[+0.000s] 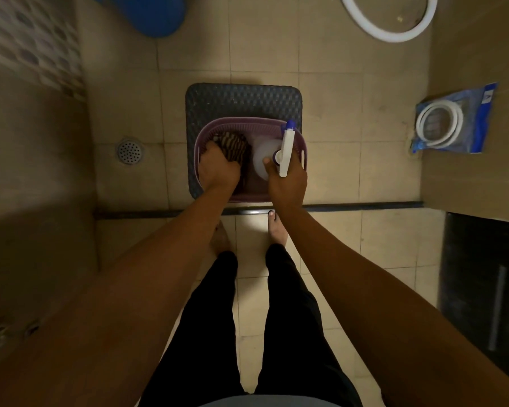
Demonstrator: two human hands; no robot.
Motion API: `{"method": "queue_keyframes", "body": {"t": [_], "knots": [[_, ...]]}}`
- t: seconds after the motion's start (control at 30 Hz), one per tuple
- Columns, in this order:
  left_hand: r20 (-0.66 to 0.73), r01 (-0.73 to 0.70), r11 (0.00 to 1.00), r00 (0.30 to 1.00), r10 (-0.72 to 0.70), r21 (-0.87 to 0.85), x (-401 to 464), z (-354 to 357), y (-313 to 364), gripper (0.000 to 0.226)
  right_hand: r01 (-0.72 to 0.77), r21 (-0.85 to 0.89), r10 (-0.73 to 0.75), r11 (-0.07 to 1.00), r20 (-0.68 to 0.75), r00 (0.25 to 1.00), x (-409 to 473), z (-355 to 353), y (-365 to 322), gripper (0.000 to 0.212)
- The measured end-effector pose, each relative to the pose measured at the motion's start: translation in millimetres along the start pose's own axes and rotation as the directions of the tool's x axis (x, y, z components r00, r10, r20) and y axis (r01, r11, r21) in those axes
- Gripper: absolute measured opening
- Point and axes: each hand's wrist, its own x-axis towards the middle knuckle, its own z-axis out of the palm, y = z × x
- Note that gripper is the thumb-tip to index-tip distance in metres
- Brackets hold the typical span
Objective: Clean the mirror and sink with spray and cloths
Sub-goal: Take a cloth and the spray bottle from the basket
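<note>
A purple plastic basket [232, 122] stands on a dark woven stool [241, 98] on the bathroom floor. Inside its left half lies a brown striped cloth [235, 142], and my left hand [218, 168] is closed on it, reaching down into the basket. In the right half stands a white spray bottle [263, 155] with a white trigger head and a blue nozzle tip. My right hand [287, 183] grips the bottle at its neck, below the trigger. The mirror and the sink are out of view.
A round floor drain [130, 151] lies left of the stool. A blue bucket [153, 13] sits at the top left and a white ring [391, 19] at the top right. A packaged white hose [453, 121] lies on the right. A dark threshold strip [365, 206] crosses before my bare feet.
</note>
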Motion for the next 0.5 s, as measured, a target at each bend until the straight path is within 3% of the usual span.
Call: {"method": "queue_keyframes", "body": {"t": [0.13,0.27,0.5], "knots": [[0.030,0.015,0.987,1.000,-0.011,-0.159,-4.8,-10.5,1.0,0.040,0.045,-0.003,-0.045,0.999,-0.006,0.999,-5.5,-6.1,-4.1,0.042],[0.084,0.108,0.917,0.993,-0.082,-0.383,-10.9,-30.1,4.4,0.020,0.106,0.053,-0.104,0.993,-0.039,0.994,-13.5,-20.6,-16.9,0.039],[0.250,0.288,0.591,0.957,-0.147,-0.754,-41.8,-76.6,16.2,0.025,0.228,0.146,-0.207,0.963,-0.147,0.967,-33.3,-56.7,-54.2,0.024]]}}
